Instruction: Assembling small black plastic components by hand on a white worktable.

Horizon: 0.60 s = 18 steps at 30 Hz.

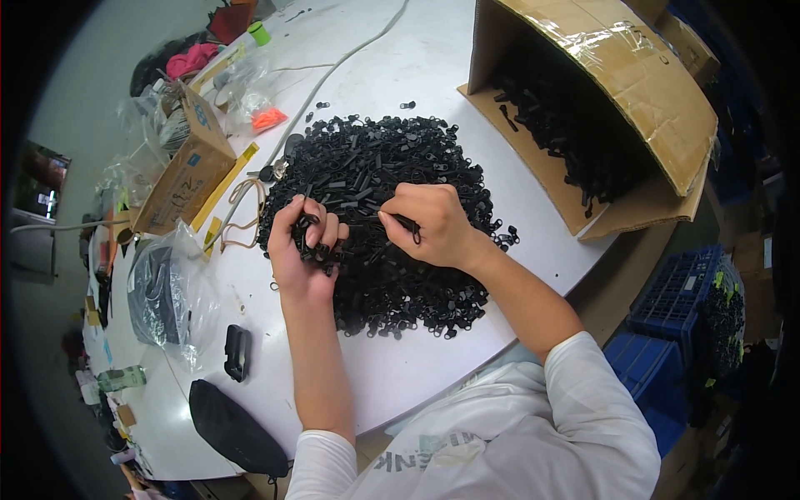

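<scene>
A wide heap of small black zipper pulls [392,158] covers the middle of the white table. Over its left side, my left hand [307,250] is palm up, its fingers curled around several black zipper pulls. My right hand [433,225] hovers above the heap's middle, thumb and fingers pinched on a black looped zipper pull [408,225]. A small gap separates the two hands. Part of what each hand holds is hidden by the fingers.
An open cardboard box [600,75] lies on its side at the far right, with black pieces inside. Left are another carton [187,162], a bagged dark bundle [158,292], a black tray [237,352] and a black pouch [233,429]. Blue crates [646,367] stand right.
</scene>
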Motion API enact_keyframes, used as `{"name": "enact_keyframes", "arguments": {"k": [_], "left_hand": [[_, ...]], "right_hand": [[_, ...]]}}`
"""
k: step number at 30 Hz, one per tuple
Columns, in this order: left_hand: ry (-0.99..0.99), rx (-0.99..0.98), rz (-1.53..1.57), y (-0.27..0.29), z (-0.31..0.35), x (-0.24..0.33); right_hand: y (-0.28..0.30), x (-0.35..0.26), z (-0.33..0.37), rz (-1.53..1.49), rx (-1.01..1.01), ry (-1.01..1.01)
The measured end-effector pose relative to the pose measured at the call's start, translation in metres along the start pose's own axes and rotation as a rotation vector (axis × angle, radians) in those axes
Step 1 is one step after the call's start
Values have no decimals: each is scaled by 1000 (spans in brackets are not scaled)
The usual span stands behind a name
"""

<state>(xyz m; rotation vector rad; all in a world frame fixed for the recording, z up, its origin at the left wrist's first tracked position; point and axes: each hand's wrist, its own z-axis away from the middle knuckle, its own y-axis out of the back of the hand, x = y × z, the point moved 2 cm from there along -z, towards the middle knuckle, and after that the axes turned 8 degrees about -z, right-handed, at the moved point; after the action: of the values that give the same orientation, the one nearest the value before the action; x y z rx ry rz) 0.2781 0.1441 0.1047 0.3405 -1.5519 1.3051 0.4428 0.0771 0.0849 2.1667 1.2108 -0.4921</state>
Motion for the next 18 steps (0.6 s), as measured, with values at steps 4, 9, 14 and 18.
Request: {"name": "enact_keyframes", "arguments": {"k": [4,9,14,18], "left_hand": [[25,-10,253,0,0,-2],[41,221,319,-7,0,-1],[-73,25,573,7,1,-6],[-132,118,756,-2,3,-7]], "right_hand": [[1,-1,0,-31,-8,-25],[4,-1,-2,-96,-4,-92],[2,-2,-1,-109,-7,-114],[3,0,-1,-106,-5,-148]]}}
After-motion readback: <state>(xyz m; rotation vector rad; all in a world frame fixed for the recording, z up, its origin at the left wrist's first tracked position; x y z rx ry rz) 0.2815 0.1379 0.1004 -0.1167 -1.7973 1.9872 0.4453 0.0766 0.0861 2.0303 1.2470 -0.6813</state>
